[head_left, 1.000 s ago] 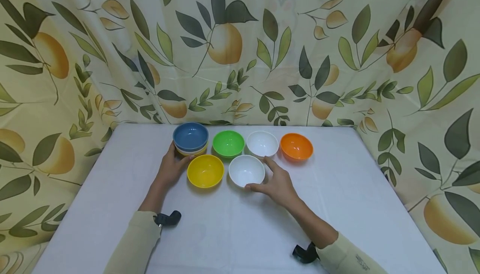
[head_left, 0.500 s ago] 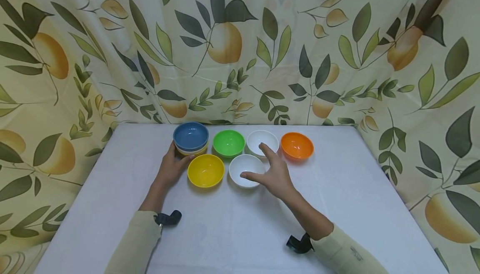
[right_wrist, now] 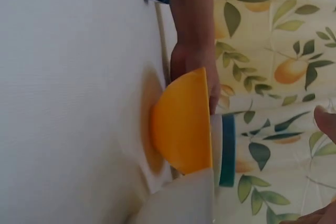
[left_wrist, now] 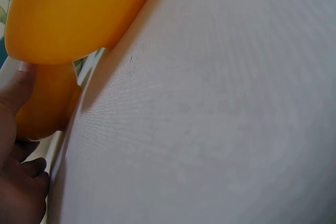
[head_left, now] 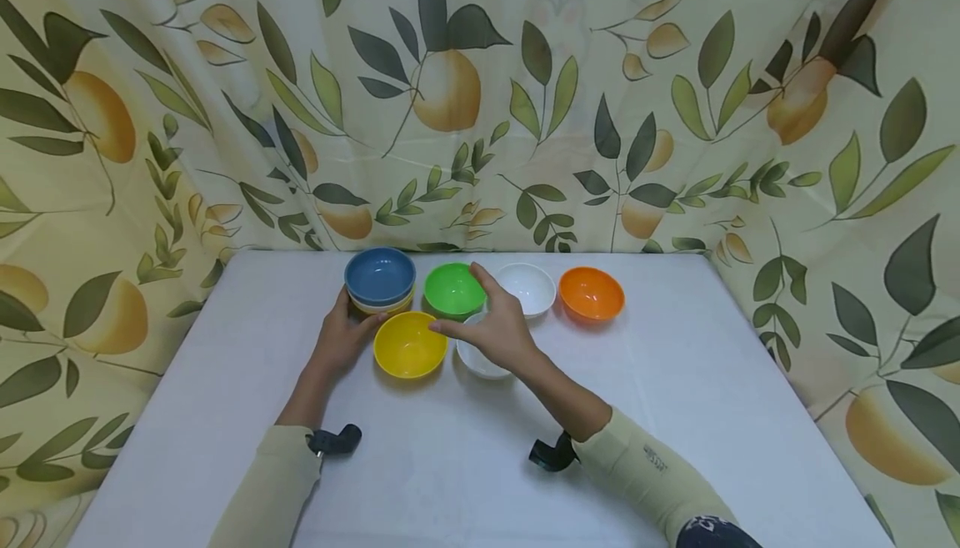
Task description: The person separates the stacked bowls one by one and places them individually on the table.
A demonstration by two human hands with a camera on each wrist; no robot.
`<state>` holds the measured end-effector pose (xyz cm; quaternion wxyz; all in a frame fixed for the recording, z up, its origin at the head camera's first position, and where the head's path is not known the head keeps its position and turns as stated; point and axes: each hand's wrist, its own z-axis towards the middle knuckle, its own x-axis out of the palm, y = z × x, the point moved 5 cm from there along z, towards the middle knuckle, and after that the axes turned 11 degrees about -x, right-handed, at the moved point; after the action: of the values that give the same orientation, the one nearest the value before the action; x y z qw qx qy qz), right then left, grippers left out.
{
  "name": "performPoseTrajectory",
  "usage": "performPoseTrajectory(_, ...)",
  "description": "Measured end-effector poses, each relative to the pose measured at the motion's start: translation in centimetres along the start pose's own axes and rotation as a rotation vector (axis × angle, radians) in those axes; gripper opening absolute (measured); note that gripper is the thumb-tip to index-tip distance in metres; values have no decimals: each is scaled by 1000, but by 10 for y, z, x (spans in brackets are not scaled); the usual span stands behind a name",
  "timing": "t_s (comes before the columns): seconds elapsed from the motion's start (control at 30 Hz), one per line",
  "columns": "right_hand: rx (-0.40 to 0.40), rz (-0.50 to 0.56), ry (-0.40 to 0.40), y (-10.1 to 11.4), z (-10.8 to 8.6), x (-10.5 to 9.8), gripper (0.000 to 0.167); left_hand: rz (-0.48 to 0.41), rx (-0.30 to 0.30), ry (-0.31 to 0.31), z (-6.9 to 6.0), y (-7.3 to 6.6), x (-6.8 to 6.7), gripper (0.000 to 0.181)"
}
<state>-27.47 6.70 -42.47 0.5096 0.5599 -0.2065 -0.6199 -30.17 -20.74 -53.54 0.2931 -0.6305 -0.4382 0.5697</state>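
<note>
At the back left of the table stands a stack of bowls: a blue bowl (head_left: 380, 277) on top, a white one under it and a yellow bowl (left_wrist: 50, 100) at the bottom. My left hand (head_left: 345, 339) holds this stack, thumb on the near side. In front of it sits a single yellow bowl (head_left: 410, 349). Over the front white bowl (head_left: 478, 362) hovers my right hand (head_left: 501, 327), thumb and fingers spread and holding nothing. Its thumb tip overlaps the yellow bowl's right rim in the head view. The hand partly hides the front white bowl.
A green bowl (head_left: 452, 291), another white bowl (head_left: 534, 289) and an orange bowl (head_left: 592, 294) line the back of the table, right of the stack. A white cloth (head_left: 420, 465) covers the table. Behind hangs a fruit-patterned curtain (head_left: 525, 156).
My right hand has let go of the front white bowl, lifted, and moved left toward the yellow bowl. The left hand has stayed on the stack; the bowls stand as before.
</note>
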Motion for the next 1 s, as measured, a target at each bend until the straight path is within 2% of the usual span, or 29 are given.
performPoseTrajectory(0.2, -17, 19, 32, 12, 20, 12, 113, -2, 18, -5, 0, -1, 0, 112)
performPoseTrajectory(0.53, 5, -141, 108, 22, 48, 35, 116, 7, 25, 4, -2, -2, 0, 115)
performPoseTrajectory(0.77, 0, -156, 147, 20, 68, 53, 119, 17, 41, 10, -2, -3, -1, 110)
performPoseTrajectory(1.0, -11, -228, 214, 12, 82, 73, 128, 20, 60, 20, -3, -5, -2, 107)
